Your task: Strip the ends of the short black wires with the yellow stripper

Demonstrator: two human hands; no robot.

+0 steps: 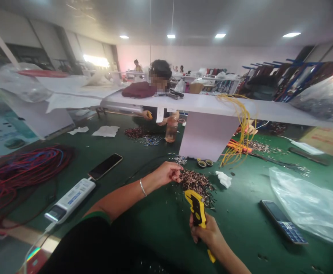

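My right hand (207, 230) is wrapped round a yellow and black wire stripper (198, 213), its head pointing up and away from me. Just beyond the tool lies a heap of small brown and coppery pieces (196, 182) on the green table (152, 232). At the heap's left edge, my left hand (169, 173) hovers or rests with curled fingers pressed together; whether something tiny is between them cannot be made out. Behind that hand sits a smaller pile of silvery bits (180, 160).
To the left lie a phone (105, 166), a white power bank (70, 200) and coiled red wires (26, 171). A keypad phone (283, 221), a plastic bag (306, 205) and crumpled tissue (223, 179) are on the right. Yellow wires (242, 125) hang from a white shelf (206, 105); a person works behind it.
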